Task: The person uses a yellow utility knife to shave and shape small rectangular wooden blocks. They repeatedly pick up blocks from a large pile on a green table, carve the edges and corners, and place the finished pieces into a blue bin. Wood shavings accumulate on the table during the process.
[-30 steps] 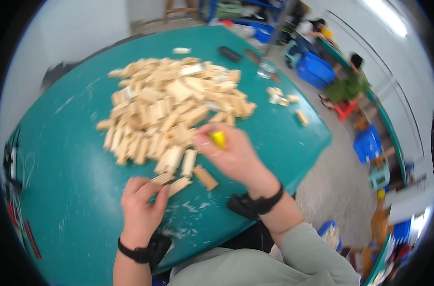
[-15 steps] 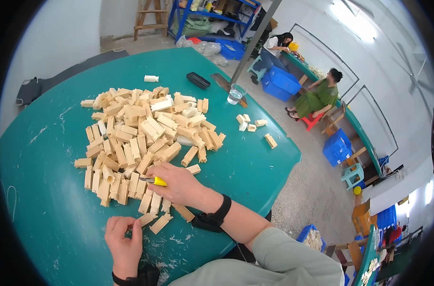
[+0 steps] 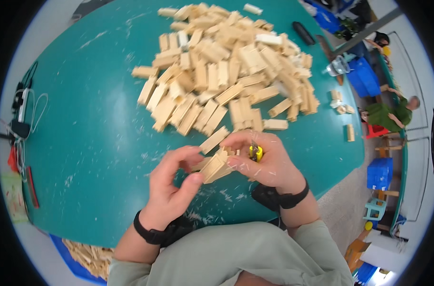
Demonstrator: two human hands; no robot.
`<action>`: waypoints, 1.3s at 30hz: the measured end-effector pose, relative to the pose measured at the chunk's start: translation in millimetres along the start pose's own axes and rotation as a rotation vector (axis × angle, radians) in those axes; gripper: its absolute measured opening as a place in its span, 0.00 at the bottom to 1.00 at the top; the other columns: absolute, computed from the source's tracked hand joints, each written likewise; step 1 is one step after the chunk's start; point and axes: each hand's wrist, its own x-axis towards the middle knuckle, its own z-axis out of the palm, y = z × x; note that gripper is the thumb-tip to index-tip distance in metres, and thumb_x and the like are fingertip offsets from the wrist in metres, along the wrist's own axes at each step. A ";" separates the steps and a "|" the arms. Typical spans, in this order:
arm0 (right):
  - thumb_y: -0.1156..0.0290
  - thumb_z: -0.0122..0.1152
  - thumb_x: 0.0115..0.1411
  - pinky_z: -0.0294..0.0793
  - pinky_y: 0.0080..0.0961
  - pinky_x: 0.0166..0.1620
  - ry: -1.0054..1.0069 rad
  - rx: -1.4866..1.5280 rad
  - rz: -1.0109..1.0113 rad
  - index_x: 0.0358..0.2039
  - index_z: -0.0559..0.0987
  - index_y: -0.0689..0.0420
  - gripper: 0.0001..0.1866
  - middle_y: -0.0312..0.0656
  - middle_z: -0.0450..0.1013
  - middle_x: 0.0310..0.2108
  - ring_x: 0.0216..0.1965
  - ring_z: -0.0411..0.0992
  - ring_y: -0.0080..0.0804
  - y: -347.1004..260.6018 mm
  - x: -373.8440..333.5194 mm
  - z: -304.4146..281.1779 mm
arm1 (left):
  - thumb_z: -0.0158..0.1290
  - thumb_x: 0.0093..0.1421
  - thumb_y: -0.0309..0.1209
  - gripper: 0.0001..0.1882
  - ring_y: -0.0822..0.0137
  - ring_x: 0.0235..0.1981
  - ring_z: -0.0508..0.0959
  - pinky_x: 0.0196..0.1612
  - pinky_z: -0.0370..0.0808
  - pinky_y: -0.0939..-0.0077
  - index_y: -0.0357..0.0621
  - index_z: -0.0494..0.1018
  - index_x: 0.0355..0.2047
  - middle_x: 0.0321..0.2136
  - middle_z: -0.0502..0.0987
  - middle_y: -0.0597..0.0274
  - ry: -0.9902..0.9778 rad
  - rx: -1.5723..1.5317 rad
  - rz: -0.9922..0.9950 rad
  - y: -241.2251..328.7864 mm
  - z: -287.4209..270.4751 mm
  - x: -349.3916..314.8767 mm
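Close to the table's near edge, my right hand (image 3: pixel 269 159) pinches one end of a hollow cream plastic piece (image 3: pixel 214 167) between thumb and fingers. A yellow utility knife (image 3: pixel 256 152) is tucked in that same hand, its grey tip showing. My left hand (image 3: pixel 171 183) curves around the other end of the piece, the thumb against its side. Beyond both hands lies a big heap of similar cream pieces (image 3: pixel 217 71), a few of them whiter. One loose piece (image 3: pixel 213 139) rests just past the fingertips. Thin pale shavings are scattered beneath the hands.
On the right side of the green table (image 3: pixel 93 143) are a clear cup (image 3: pixel 338 66), a black oblong case (image 3: pixel 303 33) and several small pieces (image 3: pixel 340 102). Cables (image 3: pixel 33 112) lie at the left edge. A blue bin (image 3: pixel 67 257) of pieces stands below left. People sit far right.
My view has turned and tilted down. The right hand has come back from the heap, bringing the knife. Both hands now meet at a cream piece near the table's front.
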 end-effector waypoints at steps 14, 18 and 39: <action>0.74 0.64 0.49 0.68 0.16 0.31 -0.036 -0.132 -0.105 0.43 0.73 0.57 0.19 0.36 0.68 0.25 0.26 0.66 0.20 12.5 -9.4 8.3 | 0.49 0.58 0.21 0.24 0.73 0.37 0.74 0.37 0.71 0.81 0.41 0.56 0.55 0.38 0.73 0.58 -0.086 -0.491 -0.205 9.5 19.5 -8.5; 0.74 0.64 0.49 0.68 0.17 0.31 -0.002 -0.129 -0.185 0.43 0.73 0.57 0.19 0.36 0.69 0.25 0.26 0.66 0.21 14.9 -12.2 14.4 | 0.48 0.59 0.23 0.22 0.73 0.37 0.74 0.36 0.71 0.82 0.41 0.58 0.54 0.37 0.73 0.59 -0.092 -0.404 -0.109 6.1 17.8 -11.3; 0.64 0.55 0.57 0.66 0.29 0.22 0.127 -0.335 -0.387 0.31 0.70 0.61 0.12 0.44 0.68 0.19 0.18 0.68 0.41 8.9 -26.4 33.6 | 0.52 0.52 0.14 0.12 0.69 0.37 0.76 0.35 0.75 0.81 0.36 0.66 0.35 0.43 0.71 0.44 0.217 -0.196 0.132 8.0 15.6 -10.5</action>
